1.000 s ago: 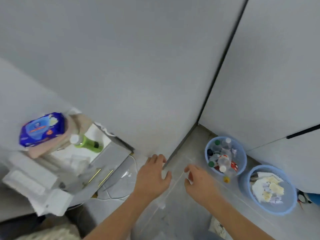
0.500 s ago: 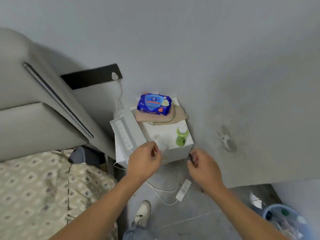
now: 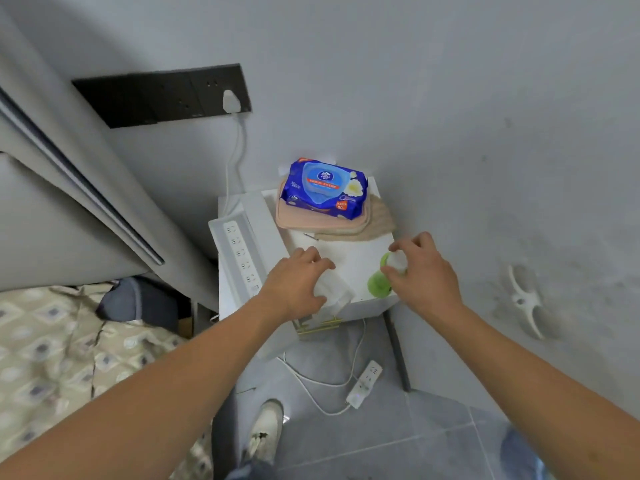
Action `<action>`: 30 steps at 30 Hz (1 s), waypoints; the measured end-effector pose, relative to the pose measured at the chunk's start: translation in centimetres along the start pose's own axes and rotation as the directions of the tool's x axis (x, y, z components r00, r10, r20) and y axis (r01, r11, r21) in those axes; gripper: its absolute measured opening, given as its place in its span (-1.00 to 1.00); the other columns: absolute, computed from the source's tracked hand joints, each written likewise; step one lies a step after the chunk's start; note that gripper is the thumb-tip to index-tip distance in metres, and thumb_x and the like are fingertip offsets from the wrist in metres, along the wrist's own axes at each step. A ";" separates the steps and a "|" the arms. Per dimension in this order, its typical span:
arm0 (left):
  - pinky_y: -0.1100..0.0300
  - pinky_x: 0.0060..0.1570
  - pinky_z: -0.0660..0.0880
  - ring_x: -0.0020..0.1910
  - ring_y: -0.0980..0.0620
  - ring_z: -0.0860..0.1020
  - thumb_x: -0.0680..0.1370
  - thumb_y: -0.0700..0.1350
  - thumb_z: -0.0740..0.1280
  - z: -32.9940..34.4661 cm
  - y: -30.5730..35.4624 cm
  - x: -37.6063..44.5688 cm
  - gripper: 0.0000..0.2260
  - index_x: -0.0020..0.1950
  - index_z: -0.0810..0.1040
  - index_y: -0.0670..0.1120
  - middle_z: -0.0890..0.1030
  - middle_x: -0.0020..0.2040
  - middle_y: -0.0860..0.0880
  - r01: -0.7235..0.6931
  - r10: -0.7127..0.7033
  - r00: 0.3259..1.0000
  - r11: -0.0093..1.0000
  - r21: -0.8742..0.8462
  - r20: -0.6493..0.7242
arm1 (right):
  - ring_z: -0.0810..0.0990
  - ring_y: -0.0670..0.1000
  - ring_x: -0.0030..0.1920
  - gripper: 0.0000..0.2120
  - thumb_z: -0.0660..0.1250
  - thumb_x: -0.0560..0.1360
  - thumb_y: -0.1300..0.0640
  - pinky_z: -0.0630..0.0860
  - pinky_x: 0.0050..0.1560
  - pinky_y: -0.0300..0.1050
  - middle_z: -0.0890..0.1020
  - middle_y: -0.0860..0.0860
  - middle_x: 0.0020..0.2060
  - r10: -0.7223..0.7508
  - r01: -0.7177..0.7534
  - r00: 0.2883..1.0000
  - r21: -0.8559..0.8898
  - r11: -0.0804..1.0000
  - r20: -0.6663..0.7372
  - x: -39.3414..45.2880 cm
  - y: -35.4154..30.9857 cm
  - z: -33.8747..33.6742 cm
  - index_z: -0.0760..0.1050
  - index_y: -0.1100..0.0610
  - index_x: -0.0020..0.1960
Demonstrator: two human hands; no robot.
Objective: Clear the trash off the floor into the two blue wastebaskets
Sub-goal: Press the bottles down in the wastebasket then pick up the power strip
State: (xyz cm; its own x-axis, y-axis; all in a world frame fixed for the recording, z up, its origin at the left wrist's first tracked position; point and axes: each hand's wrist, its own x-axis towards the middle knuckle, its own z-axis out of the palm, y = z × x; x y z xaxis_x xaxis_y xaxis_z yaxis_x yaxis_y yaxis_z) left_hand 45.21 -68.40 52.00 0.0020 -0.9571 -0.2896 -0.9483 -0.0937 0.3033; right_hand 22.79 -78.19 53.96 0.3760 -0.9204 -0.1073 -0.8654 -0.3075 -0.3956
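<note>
A green bottle (image 3: 378, 285) with a white cap stands at the front right of a white nightstand (image 3: 360, 251). My right hand (image 3: 427, 273) has its fingers closed around the cap. My left hand (image 3: 294, 282) is curled over a clear plastic item (image 3: 334, 294) lying near the nightstand's front edge; I cannot make out what it is. No blue wastebasket is in view.
On the nightstand lie a blue wipes pack (image 3: 323, 188) on a folded pink cloth (image 3: 322, 221), and a white power strip (image 3: 240, 259). A second power strip (image 3: 363, 384) and cables lie on the grey floor. A patterned quilt (image 3: 52, 344) is at left, my shoe (image 3: 265, 433) below.
The view swung from the wastebaskets in the corner to the nightstand. Both hands reached forward onto it; the right hand closed on the green bottle's cap, the left settled on the clear item.
</note>
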 end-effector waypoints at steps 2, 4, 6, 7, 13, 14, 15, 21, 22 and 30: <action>0.02 0.18 0.47 0.30 -0.05 0.39 0.47 0.05 0.43 1.4 0.4 1.8 -0.42 0.48 0.40 0.08 0.43 0.34 0.00 -0.050 0.045 0.996 0.997 0.061 0.082 | 0.56 0.17 -0.18 -0.68 0.42 0.47 0.00 0.41 -0.22 -0.07 0.41 0.01 0.04 -0.003 0.003 1.000 -0.015 1.000 -0.020 0.3 0.3 0.6 0.53 0.01 0.20; 0.01 0.17 0.43 0.32 -0.07 0.38 0.47 -0.04 0.42 2.8 0.6 3.5 -0.42 0.49 0.39 0.08 0.41 0.35 -0.01 -0.082 0.062 0.985 0.990 0.118 0.162 | 0.54 0.16 -0.21 -0.69 0.42 0.47 0.02 0.47 -0.24 -0.05 0.41 0.01 0.02 -0.004 0.003 0.999 -0.022 1.000 -0.034 0.5 0.7 1.0 0.53 0.02 0.19; 0.01 0.16 0.39 0.33 -0.08 0.35 0.46 -0.13 0.40 3.9 0.5 5.0 -0.41 0.48 0.39 0.09 0.40 0.35 -0.03 -0.104 0.060 0.970 0.978 0.183 0.234 | 0.51 0.15 -0.24 -0.69 0.43 0.45 0.02 0.45 -0.26 -0.05 0.41 0.00 0.02 -0.007 0.006 0.998 -0.028 1.000 -0.056 0.8 1.1 1.3 0.52 0.01 0.17; 0.02 0.15 0.37 0.33 -0.08 0.34 0.46 -0.17 0.40 4.4 0.4 5.7 -0.41 0.47 0.39 0.09 0.40 0.34 -0.03 -0.124 0.066 0.965 0.968 0.217 0.256 | 0.48 0.13 -0.26 -0.69 0.44 0.45 0.01 0.42 -0.26 -0.06 0.41 0.00 0.01 -0.004 0.002 0.998 -0.030 1.000 -0.064 0.9 1.2 1.4 0.52 0.01 0.16; -0.01 0.17 0.36 0.27 -0.09 0.37 0.42 -0.21 0.40 6.0 -0.4 8.4 -0.41 0.42 0.37 0.08 0.42 0.28 -0.03 -0.202 0.120 0.954 0.934 0.295 0.274 | 0.55 0.13 -0.19 -0.72 0.44 0.45 -0.05 0.52 -0.20 0.00 0.40 -0.04 0.00 0.047 -0.046 0.999 0.015 0.999 -0.026 1.5 1.2 1.4 0.50 -0.01 0.10; -0.01 0.17 0.36 0.25 -0.08 0.39 0.40 -0.18 0.41 6.1 -0.5 8.6 -0.41 0.41 0.36 0.08 0.42 0.26 -0.02 -0.215 0.138 0.954 0.933 0.287 0.265 | 0.55 0.13 -0.19 -0.73 0.44 0.45 -0.05 0.53 -0.18 0.02 0.40 -0.03 -0.01 0.055 -0.054 0.998 0.026 0.998 -0.026 1.6 1.2 1.4 0.50 0.01 0.09; -0.01 0.16 0.38 0.23 -0.08 0.40 0.39 -0.13 0.43 6.0 -0.5 8.8 -0.41 0.39 0.36 0.08 0.43 0.24 -0.01 -0.226 0.159 0.957 0.934 0.275 0.244 | 0.54 0.14 -0.19 -0.74 0.44 0.45 -0.05 0.53 -0.17 0.02 0.40 -0.03 -0.02 0.062 -0.061 0.997 0.036 0.998 -0.034 1.5 1.2 1.3 0.50 0.02 0.06; -0.01 0.00 0.42 0.10 -0.10 0.47 0.29 0.12 0.42 3.4 0.9 7.1 -0.46 0.19 0.32 0.04 0.52 0.06 0.03 -0.154 0.154 0.988 0.987 -0.039 0.005 | 0.53 0.11 -0.22 -0.76 0.45 0.43 -0.02 0.51 -0.18 0.00 0.39 -0.04 -0.06 0.098 -0.087 0.991 0.112 0.990 -0.090 -0.9 1.4 0.0 0.48 0.03 0.01; -0.01 -0.03 0.45 0.05 -0.11 0.48 0.29 0.12 0.43 2.9 1.5 6.3 -0.47 0.17 0.31 0.04 0.50 0.00 0.03 -0.135 0.134 0.991 0.985 -0.110 -0.015 | 0.53 0.12 -0.22 -0.76 0.45 0.43 -0.02 0.51 -0.17 0.00 0.39 -0.04 -0.06 0.105 -0.095 0.991 0.114 0.989 -0.086 -1.8 1.3 -0.3 0.48 0.03 0.01; 0.08 -0.11 0.52 0.01 -0.04 0.58 0.35 0.19 0.47 -0.8 9.0 -4.9 -0.36 0.32 0.25 0.15 0.54 0.10 0.13 -0.140 0.117 0.989 0.940 -0.310 -0.091 | 0.53 0.13 -0.21 -0.79 0.40 0.44 -0.01 0.47 -0.20 0.01 0.40 -0.03 -0.04 0.155 -0.148 0.987 0.170 0.974 -0.030 -14.1 0.9 -4.0 0.47 0.06 0.00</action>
State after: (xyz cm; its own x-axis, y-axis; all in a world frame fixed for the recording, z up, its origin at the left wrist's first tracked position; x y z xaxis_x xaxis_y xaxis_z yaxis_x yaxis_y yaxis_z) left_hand 36.92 -64.77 56.90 -0.0802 -0.9825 -0.1682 -0.7936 -0.0391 0.6071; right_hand 15.40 -66.50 58.77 0.2271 -0.9637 -0.1405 -0.8426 -0.1221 -0.5244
